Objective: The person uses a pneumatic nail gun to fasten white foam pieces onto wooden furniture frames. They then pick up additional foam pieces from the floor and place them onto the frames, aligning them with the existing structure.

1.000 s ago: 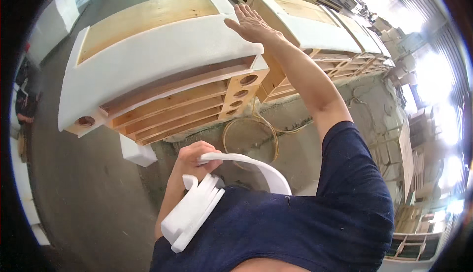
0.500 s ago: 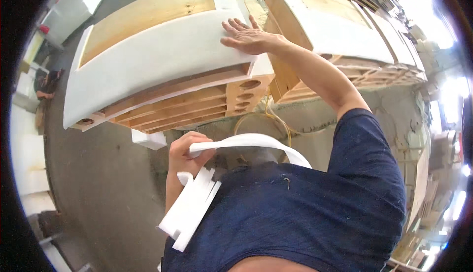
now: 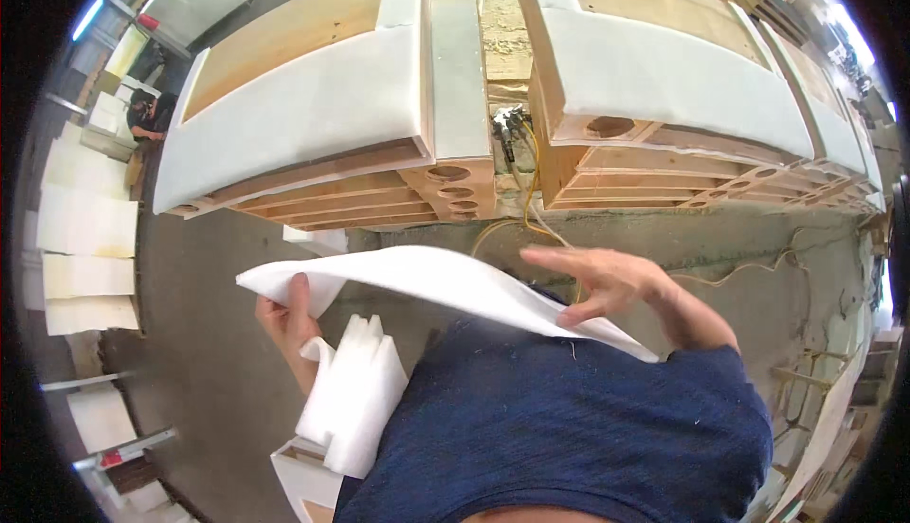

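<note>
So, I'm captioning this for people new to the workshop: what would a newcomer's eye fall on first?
Probably the long white strip bowing across the middle, gripped near its left end by the left hand, with the right hand open by its right part. Next come the white-covered wooden frames along the top, and the bundle of white pieces below the left hand.

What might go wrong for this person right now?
The long white strip might slip or crease: the left hand holds it near one end, while the right hand looks open toward the other. The thick white bundle might drop, since neither hand grips it; it sits against the dark blue shirt.
</note>
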`<state>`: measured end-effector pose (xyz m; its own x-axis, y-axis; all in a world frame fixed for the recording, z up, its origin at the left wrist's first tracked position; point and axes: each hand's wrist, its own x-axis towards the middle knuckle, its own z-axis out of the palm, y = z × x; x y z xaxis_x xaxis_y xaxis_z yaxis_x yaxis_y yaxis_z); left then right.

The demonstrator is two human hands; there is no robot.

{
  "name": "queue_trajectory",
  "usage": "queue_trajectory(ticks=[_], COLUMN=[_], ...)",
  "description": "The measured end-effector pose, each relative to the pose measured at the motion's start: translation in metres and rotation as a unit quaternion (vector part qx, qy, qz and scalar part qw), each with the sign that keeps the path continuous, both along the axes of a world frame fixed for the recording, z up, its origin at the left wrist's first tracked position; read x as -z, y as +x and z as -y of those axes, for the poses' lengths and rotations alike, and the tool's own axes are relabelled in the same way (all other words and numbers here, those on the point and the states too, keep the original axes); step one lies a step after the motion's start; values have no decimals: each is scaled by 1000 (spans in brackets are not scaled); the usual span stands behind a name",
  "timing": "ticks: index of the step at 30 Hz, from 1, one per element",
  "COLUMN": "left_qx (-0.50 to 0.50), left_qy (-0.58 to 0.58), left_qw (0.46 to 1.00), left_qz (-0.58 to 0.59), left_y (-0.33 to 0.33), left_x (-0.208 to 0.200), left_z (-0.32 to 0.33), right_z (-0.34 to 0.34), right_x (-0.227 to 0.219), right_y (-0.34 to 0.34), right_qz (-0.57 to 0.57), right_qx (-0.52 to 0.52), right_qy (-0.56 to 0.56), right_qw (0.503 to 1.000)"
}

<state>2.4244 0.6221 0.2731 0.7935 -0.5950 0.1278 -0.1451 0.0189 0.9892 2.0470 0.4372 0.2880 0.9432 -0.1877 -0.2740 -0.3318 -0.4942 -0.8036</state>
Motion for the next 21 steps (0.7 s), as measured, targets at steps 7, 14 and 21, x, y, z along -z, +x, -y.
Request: queue_trajectory(ticks=[7,14,21], left_qx=[-99,-106,-152], left_qy=[-4,49,58], left_qw=[995,993,987], left_qz=[1,-14,10], left_y=[-9,-37,-48], left_x=[7,40,64], left_z=[-51,-107,-159], right_z=[-54,-83,-92], right_x=[70,28,-1], right_y=[-85,-138,-146], right_qz=[-4,-105,-111], right_qx=[42,-29,-34], right_qy=[338,346,256], right_qw=[940,932,960])
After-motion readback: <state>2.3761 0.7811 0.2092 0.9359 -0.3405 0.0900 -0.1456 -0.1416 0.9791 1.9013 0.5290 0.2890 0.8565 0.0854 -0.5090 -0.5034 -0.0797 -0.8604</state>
